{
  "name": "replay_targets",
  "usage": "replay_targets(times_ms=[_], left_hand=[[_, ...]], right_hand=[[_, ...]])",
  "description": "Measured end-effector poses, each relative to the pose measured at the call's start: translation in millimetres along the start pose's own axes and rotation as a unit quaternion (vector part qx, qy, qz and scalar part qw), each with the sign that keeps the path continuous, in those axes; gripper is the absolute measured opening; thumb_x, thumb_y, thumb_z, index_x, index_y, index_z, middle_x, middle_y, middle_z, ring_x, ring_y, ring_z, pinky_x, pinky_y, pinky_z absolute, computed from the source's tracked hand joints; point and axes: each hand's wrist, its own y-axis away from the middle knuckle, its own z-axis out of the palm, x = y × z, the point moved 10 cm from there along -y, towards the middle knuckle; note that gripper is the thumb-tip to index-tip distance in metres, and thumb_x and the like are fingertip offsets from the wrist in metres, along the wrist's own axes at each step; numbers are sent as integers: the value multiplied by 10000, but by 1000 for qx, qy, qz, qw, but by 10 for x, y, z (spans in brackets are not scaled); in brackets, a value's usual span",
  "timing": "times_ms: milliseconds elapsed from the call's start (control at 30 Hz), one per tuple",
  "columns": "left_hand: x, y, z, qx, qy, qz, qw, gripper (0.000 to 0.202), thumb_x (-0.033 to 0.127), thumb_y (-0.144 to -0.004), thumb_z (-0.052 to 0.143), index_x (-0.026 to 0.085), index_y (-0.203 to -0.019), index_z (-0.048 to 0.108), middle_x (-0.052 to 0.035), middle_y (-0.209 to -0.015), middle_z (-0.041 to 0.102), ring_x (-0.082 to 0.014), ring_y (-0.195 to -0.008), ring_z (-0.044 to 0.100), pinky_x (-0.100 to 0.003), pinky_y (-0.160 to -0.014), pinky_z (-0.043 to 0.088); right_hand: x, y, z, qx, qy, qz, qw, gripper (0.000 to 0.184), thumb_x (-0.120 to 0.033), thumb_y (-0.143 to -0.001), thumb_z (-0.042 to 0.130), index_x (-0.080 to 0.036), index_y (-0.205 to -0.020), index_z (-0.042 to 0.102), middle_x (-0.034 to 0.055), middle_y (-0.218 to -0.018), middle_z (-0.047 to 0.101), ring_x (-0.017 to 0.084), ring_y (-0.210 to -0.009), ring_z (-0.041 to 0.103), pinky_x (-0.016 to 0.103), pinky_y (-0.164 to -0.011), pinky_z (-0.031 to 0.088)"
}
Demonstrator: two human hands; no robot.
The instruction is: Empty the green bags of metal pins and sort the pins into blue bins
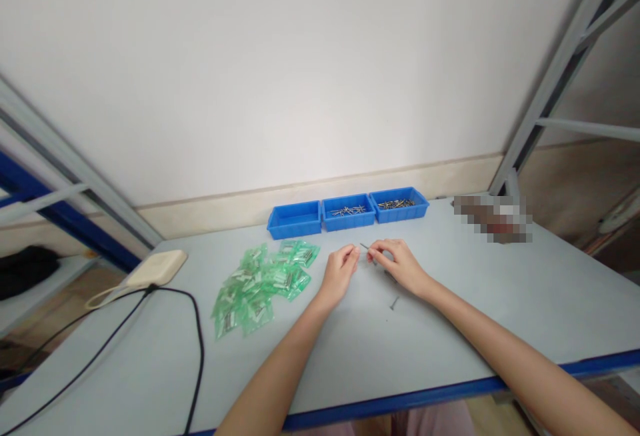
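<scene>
Between left fingers (349, 257) and right fingers (379, 251), thin metal screw (366, 249)

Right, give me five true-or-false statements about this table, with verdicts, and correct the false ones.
1. Three blue bins stand in a row along the wall. True.
2. The green bags sit to the right of the right hand. False: the green bags lie to the left of the left hand.
3. The right bin holds screws. True.
4. The hands are far apart. False: the fingers of the left hand and the right hand nearly meet, around a small metal piece.
5. A loose screw lies on the table below the right hand. True.
</scene>
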Motion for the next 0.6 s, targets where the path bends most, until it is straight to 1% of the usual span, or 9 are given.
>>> replay_targets(times_ms=[100,200,267,400,467,600], left_hand=[[21,7,6,-6,-7,1,1000,438,586,-821,393,189,-638,414,70,-481,315,-80,-442,289,-228,-461,226],[48,19,11,-11,-20,11,1000,410,558,-841,383,180,-714,475,77,-455,327,-84,-424,295,-228,-465,235],[40,26,16,-13,-20,7,1000,402,541,-843,396,179,-686,470,72,-463,336,-83,-430,301,-228,-467,237],[25,30,15,-12,-21,-5,1000,448,545,-830,418,181,-569,403,57,-490,344,-80,-452,306,-231,-468,238],[38,28,9,-11,-24,-4,1000,450,546,-833,410,181,-568,409,58,-473,342,-81,-442,306,-232,-464,237],[80,25,-3,-12,-22,7,1000,402,528,-843,404,178,-658,471,73,-432,343,-85,-414,305,-227,-462,246]], right_hand=[[31,-11,-21,13,-28,3,1000,238,-369,-869,498,-196,-824,655,34,-801,695,169,-748,614,292,-781,426],[38,-16,-67,33,-40,2,999,201,-360,-848,533,-198,-863,652,34,-830,696,166,-750,612,286,-778,431],[24,-16,-71,30,-36,0,999,217,-368,-858,517,-198,-836,650,30,-801,689,165,-746,608,283,-775,428],[-18,-6,-20,0,-18,-4,1000,334,-379,-898,439,-189,-694,623,17,-681,653,157,-691,592,284,-757,419],[-34,-1,-1,-6,-24,-3,1000,347,-364,-903,433,-187,-665,613,11,-656,641,151,-669,586,278,-737,418],[-24,-6,-23,12,-61,3,998,217,-339,-864,506,-187,-770,629,20,-753,666,155,-720,593,265,-730,427]])
